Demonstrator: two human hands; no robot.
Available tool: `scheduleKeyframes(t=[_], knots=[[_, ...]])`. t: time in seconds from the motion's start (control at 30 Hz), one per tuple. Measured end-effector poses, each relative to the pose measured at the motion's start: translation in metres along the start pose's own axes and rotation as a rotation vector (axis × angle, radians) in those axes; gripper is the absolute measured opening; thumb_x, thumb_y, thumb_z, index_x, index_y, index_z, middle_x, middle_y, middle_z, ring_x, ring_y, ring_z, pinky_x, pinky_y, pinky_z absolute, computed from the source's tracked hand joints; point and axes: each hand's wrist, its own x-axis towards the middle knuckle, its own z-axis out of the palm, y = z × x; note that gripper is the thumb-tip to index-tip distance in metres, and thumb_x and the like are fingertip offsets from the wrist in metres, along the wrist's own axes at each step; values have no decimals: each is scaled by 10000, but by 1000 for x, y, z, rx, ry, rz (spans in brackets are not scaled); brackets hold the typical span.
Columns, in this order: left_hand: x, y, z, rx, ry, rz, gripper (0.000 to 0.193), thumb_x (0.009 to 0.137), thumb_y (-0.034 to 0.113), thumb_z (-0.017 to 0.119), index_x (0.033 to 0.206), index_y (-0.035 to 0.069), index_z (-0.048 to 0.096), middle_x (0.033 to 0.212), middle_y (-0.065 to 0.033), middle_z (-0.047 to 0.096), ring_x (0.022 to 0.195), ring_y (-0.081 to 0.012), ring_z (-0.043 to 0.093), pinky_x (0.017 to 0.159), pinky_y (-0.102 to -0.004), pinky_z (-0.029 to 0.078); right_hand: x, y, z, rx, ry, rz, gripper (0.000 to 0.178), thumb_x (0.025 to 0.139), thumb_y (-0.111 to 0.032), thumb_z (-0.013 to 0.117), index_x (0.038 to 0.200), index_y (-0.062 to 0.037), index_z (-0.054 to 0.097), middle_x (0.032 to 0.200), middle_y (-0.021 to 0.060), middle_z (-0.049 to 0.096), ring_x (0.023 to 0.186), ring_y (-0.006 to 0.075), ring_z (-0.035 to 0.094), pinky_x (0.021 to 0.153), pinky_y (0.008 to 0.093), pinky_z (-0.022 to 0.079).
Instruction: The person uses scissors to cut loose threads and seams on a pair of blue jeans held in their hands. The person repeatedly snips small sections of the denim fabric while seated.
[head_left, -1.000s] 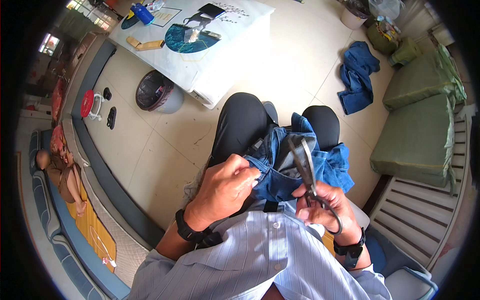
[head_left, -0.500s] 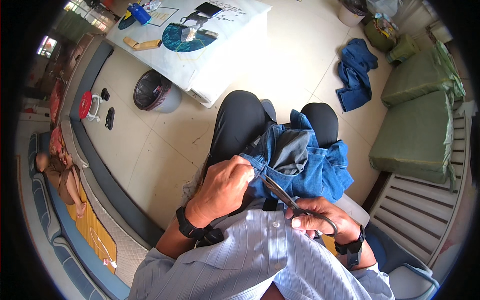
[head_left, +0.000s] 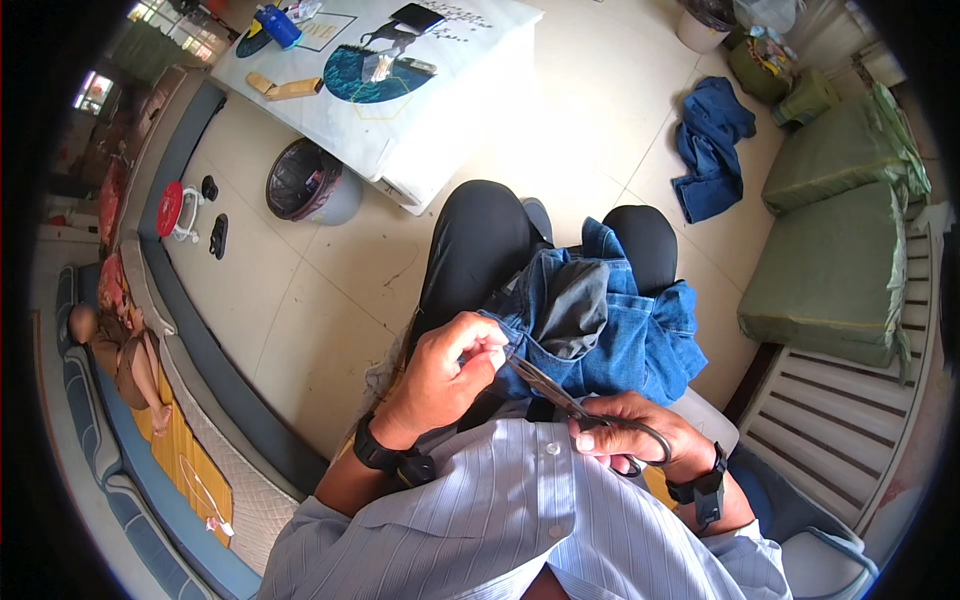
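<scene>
Blue denim jeans (head_left: 640, 325) lie bunched across my lap, with a grey pocket lining (head_left: 572, 312) showing on top. My left hand (head_left: 447, 375) is closed in a pinch at the left edge of the denim, by the seam. Whether a thread is between those fingertips is too small to tell. In my right hand (head_left: 640, 430) is a pair of scissors (head_left: 548, 385) with dark handles, my fingers through the loops. The blades look nearly closed, and their tips lie at the denim edge close beside my left fingertips.
A white-topped table (head_left: 450, 110) stands ahead, a lined trash bin (head_left: 310, 185) beside it. More jeans (head_left: 712, 145) lie on the floor. Green wrapped bundles (head_left: 825, 270) rest on a slatted white bench (head_left: 840, 425) at right. A person (head_left: 125, 350) lies on the couch at far left.
My left hand has shifted slightly left, its fingers re-pinching at the denim edge. The scissors' tips have moved a little left with it, and the pocket lining has shifted slightly.
</scene>
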Motion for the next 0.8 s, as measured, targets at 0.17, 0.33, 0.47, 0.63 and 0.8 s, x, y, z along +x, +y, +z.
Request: scheduleKeyframes(t=[0.17, 0.33, 0.47, 0.63, 0.8], knots=[[-2, -2, 1, -54, 2, -38, 134, 966, -48, 692, 1082, -12, 636, 955, -28, 672, 841, -59, 622, 749, -243, 508, 1, -5, -1, 59, -2, 61, 421, 966, -437, 803, 1118, -53, 722, 786, -36, 619, 636, 58, 565, 551, 223, 418], [-1, -5, 0, -95, -4, -48, 155, 962, -66, 686, 1096, -11, 629, 969, -26, 668, 853, -54, 619, 757, -236, 509, 3, 0, -2, 105, -9, 57, 424, 956, -439, 812, 1115, -56, 722, 772, -41, 612, 629, 59, 562, 548, 222, 410], [-1, -6, -1, -118, -10, -74, 161, 958, -76, 681, 1096, -11, 628, 984, -25, 666, 860, -51, 617, 757, -229, 506, 4, 1, -2, 146, -36, 19, 423, 954, -434, 815, 1117, -54, 722, 770, -45, 609, 624, 59, 554, 547, 221, 413], [-2, -6, -1, -141, -6, -81, 162, 956, -79, 678, 1093, -7, 629, 988, -23, 667, 867, -49, 615, 757, -228, 504, 4, 1, -3, 164, -45, 21, 429, 992, -450, 774, 1121, -46, 712, 765, -49, 581, 643, 52, 545, 547, 219, 420], [-2, -7, -1, -135, -6, -84, 162, 955, -78, 679, 1092, -5, 630, 994, -24, 665, 873, -50, 615, 758, -227, 503, 4, -1, -1, 143, -15, 39, 406, 1005, -439, 759, 1113, -51, 716, 752, -57, 574, 622, 47, 531, 539, 218, 413]])
